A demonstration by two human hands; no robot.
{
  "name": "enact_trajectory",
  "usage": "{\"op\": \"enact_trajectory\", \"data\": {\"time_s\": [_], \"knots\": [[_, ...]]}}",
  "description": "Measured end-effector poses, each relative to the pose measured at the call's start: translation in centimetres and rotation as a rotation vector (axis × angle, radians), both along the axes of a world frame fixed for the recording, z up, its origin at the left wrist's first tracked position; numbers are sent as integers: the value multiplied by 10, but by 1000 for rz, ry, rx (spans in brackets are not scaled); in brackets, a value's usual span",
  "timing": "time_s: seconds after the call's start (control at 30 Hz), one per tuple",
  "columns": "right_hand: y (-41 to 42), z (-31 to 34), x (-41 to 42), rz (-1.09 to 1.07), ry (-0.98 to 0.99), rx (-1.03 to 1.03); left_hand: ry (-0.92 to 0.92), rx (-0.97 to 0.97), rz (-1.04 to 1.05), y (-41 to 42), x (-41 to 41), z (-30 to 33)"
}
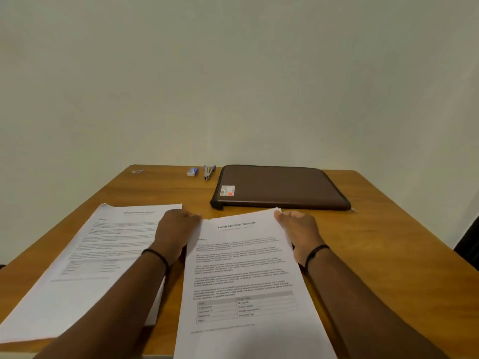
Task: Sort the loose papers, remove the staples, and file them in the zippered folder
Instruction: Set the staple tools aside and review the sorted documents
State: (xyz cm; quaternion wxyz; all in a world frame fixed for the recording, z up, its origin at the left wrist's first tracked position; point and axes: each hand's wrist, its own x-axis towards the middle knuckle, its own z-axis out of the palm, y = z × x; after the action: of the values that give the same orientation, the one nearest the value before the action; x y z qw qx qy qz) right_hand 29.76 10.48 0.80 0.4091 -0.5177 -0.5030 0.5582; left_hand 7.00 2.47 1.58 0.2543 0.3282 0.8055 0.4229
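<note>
Near the table edge, centre: paper stack headed "Sample Education Transcript". Left hand grips its far left corner, fingers curled on the edge. Right hand pinches the far right corner. Second paper pile lies just left, flat on the table. Brown zippered folder sits far right, closed. Staple remover and small box far centre, left of the folder.
</note>
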Motion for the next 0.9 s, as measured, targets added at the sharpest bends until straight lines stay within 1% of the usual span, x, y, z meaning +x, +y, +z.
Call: {"op": "enact_trajectory", "data": {"time_s": [0.03, 0.07, 0.13, 0.17, 0.23, 0.3, 0.4, 0.57, 0.7, 0.9], "knots": [[0, 1, -4, 16, -7, 25, 184, 5, -24, 2, 2, 2], [2, -1, -9, 37, -20, 44, 311, 39, -56, 6, 4, 2], [7, -2, -18, 71, -47, 90, 442, 151, -160, 17, 13, 10], [9, -3, -21, 84, -49, 106, 462, 194, -242, 23, 19, 14], [11, -4, -27, 100, -26, 126, 433, 216, -411, 38, 32, 19], [13, -5, -27, 105, 4, 147, 325, 206, -533, 51, 39, 17], [14, -9, -25, 124, -2, 178, 179, 216, -557, 66, 39, 5], [15, -10, -26, 127, -37, 189, 22, 219, -534, 71, 35, -4], [16, -11, -29, 108, -26, 178, 16, 182, -522, 73, 32, -8], [17, -12, -22, 118, -85, 221, 86, 165, -524, 77, 35, -7]]}}
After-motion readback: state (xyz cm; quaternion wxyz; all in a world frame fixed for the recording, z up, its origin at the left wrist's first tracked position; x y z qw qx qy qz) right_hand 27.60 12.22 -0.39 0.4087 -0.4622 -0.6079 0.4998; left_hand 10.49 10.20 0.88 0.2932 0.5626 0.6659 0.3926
